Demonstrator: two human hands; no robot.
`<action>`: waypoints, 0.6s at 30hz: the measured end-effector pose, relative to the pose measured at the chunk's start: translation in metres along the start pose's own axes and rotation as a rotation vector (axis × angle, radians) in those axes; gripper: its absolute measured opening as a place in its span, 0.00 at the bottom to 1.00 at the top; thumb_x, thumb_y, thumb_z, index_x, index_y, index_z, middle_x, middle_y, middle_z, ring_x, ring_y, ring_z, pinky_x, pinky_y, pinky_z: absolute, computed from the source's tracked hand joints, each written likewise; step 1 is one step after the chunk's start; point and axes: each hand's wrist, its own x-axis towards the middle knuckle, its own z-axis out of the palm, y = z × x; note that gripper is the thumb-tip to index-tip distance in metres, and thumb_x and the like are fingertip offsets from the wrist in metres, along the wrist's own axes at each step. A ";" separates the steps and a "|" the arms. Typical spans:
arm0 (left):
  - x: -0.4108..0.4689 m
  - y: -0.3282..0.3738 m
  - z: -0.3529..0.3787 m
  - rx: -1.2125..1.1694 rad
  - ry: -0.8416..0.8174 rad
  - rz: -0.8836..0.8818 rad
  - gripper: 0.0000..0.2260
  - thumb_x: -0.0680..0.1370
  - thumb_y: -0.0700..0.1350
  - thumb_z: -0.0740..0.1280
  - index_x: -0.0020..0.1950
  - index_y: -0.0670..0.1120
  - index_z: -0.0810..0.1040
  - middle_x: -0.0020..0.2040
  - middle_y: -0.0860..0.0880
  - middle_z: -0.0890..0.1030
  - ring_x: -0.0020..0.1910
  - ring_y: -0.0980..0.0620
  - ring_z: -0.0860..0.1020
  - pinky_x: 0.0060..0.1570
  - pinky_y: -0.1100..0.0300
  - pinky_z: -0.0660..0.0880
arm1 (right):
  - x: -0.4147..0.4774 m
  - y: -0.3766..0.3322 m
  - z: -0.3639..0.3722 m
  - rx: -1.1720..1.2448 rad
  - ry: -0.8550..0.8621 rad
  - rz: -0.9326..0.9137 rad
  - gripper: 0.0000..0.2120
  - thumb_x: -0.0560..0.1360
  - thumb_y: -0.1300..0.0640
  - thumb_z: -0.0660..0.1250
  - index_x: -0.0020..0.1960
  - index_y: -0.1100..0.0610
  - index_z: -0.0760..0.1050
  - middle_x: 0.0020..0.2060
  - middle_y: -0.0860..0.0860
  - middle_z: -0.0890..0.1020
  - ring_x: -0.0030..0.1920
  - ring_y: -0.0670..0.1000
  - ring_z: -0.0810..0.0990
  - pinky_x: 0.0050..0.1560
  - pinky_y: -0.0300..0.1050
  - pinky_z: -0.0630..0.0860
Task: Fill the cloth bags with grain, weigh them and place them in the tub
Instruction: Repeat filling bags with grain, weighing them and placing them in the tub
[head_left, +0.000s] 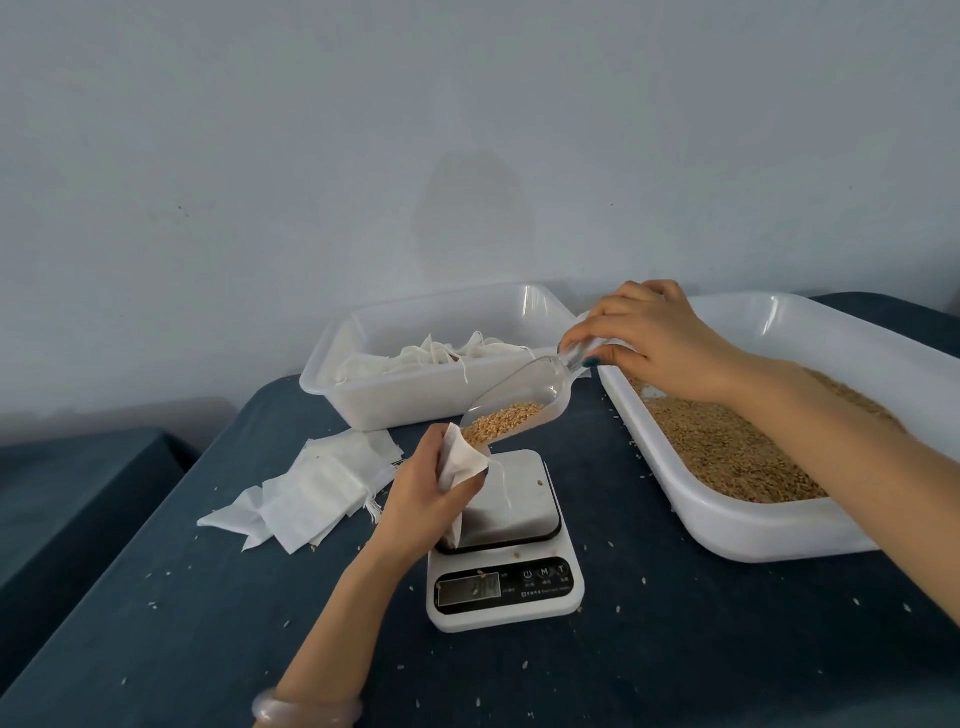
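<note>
White cloth bag (464, 463) sat gripped in the left hand (423, 496) over the scale (522, 501), mouth facing up and right — the clear scoop (519, 389), gripped by the right hand (660, 340), slanted down-left along its long axis, its lip, heavy with grain (501, 422), touching that mouth.

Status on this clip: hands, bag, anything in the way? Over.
Left hand grips open cloth bag beside scale. Right hand holds scoop tilted, grain at bag's mouth. Nothing in the way; tub behind.
</note>
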 end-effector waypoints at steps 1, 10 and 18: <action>-0.001 0.002 0.000 -0.017 0.006 -0.003 0.12 0.73 0.56 0.69 0.51 0.54 0.71 0.45 0.56 0.78 0.42 0.53 0.77 0.39 0.58 0.76 | -0.001 0.002 0.003 0.047 -0.030 0.034 0.12 0.79 0.52 0.64 0.59 0.39 0.77 0.47 0.36 0.75 0.56 0.46 0.69 0.62 0.50 0.58; -0.005 0.015 -0.004 -0.260 0.006 -0.026 0.05 0.76 0.52 0.65 0.51 0.59 0.75 0.36 0.54 0.78 0.32 0.58 0.75 0.35 0.66 0.74 | -0.016 0.001 0.018 0.639 -0.260 0.350 0.12 0.82 0.59 0.60 0.62 0.48 0.76 0.59 0.43 0.79 0.60 0.40 0.75 0.70 0.49 0.68; -0.002 0.014 -0.013 -0.383 0.102 -0.068 0.09 0.84 0.48 0.59 0.47 0.48 0.75 0.38 0.54 0.78 0.38 0.56 0.75 0.44 0.63 0.72 | -0.015 0.012 0.011 0.845 0.020 0.696 0.14 0.81 0.55 0.62 0.65 0.51 0.75 0.57 0.46 0.80 0.59 0.49 0.76 0.62 0.51 0.72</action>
